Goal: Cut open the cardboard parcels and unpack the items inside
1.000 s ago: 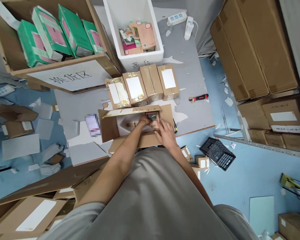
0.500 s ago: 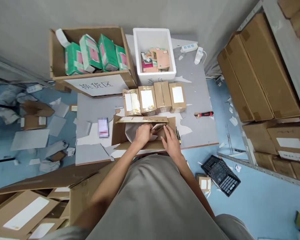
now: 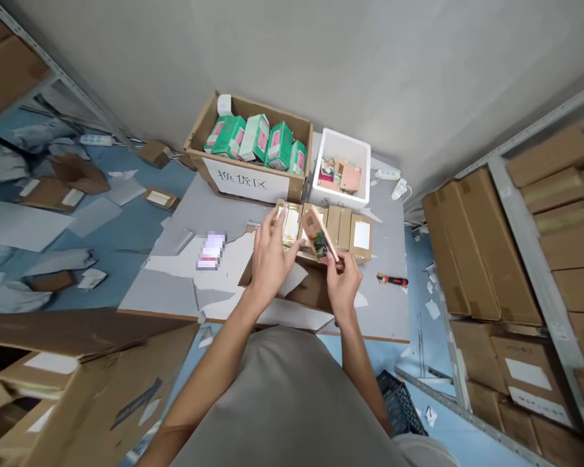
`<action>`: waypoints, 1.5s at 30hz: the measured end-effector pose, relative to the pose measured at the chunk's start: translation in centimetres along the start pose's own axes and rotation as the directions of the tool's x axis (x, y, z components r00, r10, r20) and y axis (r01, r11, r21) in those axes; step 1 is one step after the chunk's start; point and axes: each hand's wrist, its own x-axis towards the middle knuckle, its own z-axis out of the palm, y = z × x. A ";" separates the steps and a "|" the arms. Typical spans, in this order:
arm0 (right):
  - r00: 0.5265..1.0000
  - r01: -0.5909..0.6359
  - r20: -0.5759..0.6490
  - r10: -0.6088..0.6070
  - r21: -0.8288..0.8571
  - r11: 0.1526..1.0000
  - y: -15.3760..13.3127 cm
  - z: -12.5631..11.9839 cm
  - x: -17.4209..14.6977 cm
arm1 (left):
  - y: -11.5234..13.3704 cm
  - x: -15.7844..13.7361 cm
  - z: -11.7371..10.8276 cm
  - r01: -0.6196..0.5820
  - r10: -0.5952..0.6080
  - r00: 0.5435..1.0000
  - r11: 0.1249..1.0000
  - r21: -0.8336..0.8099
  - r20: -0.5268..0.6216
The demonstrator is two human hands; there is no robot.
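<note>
My right hand grips a thin, flat pink box by its lower corner. The pink box is tilted, with a dark printed picture on its face. My left hand is open beside it, fingers raised and spread, and holds nothing. Below both hands stands an open brown carton with white paper inside; my hands hide part of it. Just behind are several small taped cartons in a row, some with white labels.
At the back stand a large carton of green-and-pink boxes and a white foam box holding small packets. A pixelated rectangle lies left; a red-and-black handled tool lies right. Shelving with cartons lines the right side.
My hands have risen out of the open carton, the right one bringing the pink box up. My left hand has opened and moved away from it. The camera view has tilted and turned.
</note>
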 end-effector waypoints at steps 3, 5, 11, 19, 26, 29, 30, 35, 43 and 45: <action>0.978 -0.104 -0.142 0.151 0.292 0.951 -1.5 1.1 1.3 | -0.7 1.7 0.8 0.180 -0.167 0.984 0.879 -0.442 0.068; 0.966 -0.126 -0.156 0.205 0.410 0.903 -2.4 1.7 1.6 | -0.6 2.2 1.3 0.293 -0.171 0.955 0.683 -0.669 0.244; 0.958 -0.141 -0.152 0.242 0.482 0.865 -3.8 3.2 1.1 | 0.5 1.9 1.2 0.427 -0.203 0.904 0.394 -0.814 0.376; 0.966 0.044 -0.259 -0.020 0.090 0.995 -6.7 3.8 -1.0 | 0.0 1.7 -0.7 0.325 -0.224 0.942 0.436 -0.839 0.248; 0.971 -0.073 -0.212 0.108 0.167 0.983 -8.0 6.6 -2.2 | -0.6 -1.3 -0.3 0.011 0.099 0.990 0.649 -0.761 0.099; 0.962 -0.096 -0.227 0.152 0.239 0.966 -7.8 6.2 -2.0 | -1.9 -1.7 -0.9 -0.010 0.234 0.952 0.666 -0.746 0.196; 0.961 -0.101 -0.222 0.164 0.271 0.957 -7.8 5.9 -1.9 | -2.5 -1.7 -1.3 0.002 0.231 0.949 0.675 -0.738 0.214; 0.964 -0.181 -0.071 0.255 0.526 0.831 -8.2 5.7 -2.5 | -6.1 -0.4 -3.5 0.265 -0.037 0.954 0.563 -0.783 0.296; 0.968 -0.222 0.036 0.250 0.592 0.775 -9.0 8.3 -3.0 | -7.6 -0.2 -5.5 0.481 -0.089 0.874 0.300 -0.824 0.478; 0.968 -0.183 -0.046 0.245 0.537 0.823 -9.0 8.5 -3.0 | -7.4 -0.3 -5.6 0.429 -0.127 0.902 0.362 -0.828 0.412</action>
